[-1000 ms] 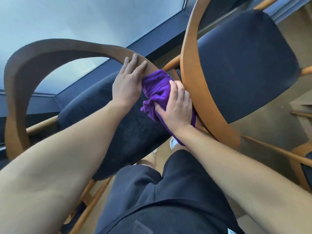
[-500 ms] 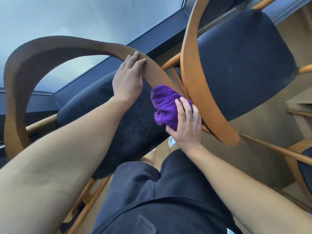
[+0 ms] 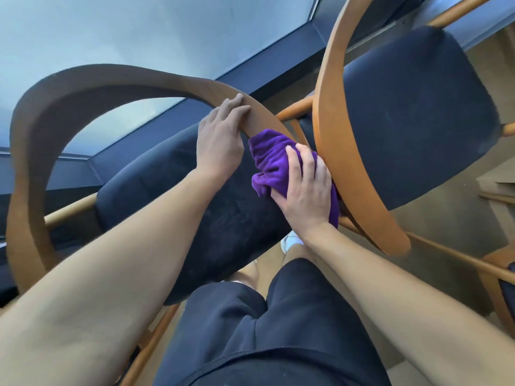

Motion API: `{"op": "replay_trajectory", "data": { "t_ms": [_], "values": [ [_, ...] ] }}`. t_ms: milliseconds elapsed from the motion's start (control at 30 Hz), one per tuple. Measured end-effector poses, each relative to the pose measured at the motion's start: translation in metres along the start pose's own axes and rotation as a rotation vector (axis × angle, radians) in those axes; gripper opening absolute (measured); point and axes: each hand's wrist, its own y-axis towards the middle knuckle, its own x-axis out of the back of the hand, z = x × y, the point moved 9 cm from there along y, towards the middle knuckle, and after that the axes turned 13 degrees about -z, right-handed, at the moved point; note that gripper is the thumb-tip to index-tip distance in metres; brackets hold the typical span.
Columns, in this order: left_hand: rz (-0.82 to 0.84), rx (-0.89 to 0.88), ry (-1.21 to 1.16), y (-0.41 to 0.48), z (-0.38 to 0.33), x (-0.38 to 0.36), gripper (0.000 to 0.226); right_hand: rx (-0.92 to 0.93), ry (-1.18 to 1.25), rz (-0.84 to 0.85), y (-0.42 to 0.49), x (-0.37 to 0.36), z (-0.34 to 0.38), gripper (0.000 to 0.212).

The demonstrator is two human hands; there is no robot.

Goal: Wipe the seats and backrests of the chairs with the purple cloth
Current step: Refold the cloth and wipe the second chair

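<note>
Right hand (image 3: 305, 188) at centre of frame, fingers curved over the bunched purple cloth (image 3: 269, 160), thumb tucked against its lower edge, gripping it and pressing it down. Cloth wedged at the lower right end of the curved wooden backrest (image 3: 111, 79), just where that rail drops toward the dark seat cushion (image 3: 172, 190); part of the cloth hidden under the palm, a fold showing below the wrist. Little-finger edge of the hand close against the second backrest (image 3: 324, 112), the orange-brown rail sweeping from top centre to lower right; contact between cloth and that rail not clear.

Left hand (image 3: 220, 140) just left of the cloth and apart from it, fingers straight and together, laid flat on top of the curved wooden backrest, holding nothing; thumb not clearly seen.

Second seat (image 3: 412, 121), dark fabric, filling the upper right of the frame behind its rail. Both bare forearms reaching in from the lower corners. Dark shorts (image 3: 264, 330) at bottom centre, a white shoe (image 3: 291, 242) glimpsed between the chairs. Pale window pane (image 3: 139, 32) across the upper left, edged by a dark frame. Part of a third chair (image 3: 498, 277) at the right edge, on a tan floor (image 3: 459, 224).
</note>
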Motion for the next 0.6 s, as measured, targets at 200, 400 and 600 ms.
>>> {"op": "replay_trajectory", "data": {
  "t_ms": [200, 400, 600],
  "values": [
    [-0.129, 0.249, -0.336, 0.005, 0.016, 0.020, 0.044, 0.059, 0.068, -0.011, 0.048, -0.003, 0.032, 0.074],
    [-0.450, 0.440, -0.361, -0.024, 0.036, 0.047, 0.027, 0.148, 0.167, 0.052, 0.139, -0.025, 0.095, 0.076],
    [-0.343, 0.447, -0.347, -0.017, 0.058, 0.046, 0.044, 0.309, 0.265, 0.159, 0.186, -0.048, 0.159, 0.074]
  ]
}}
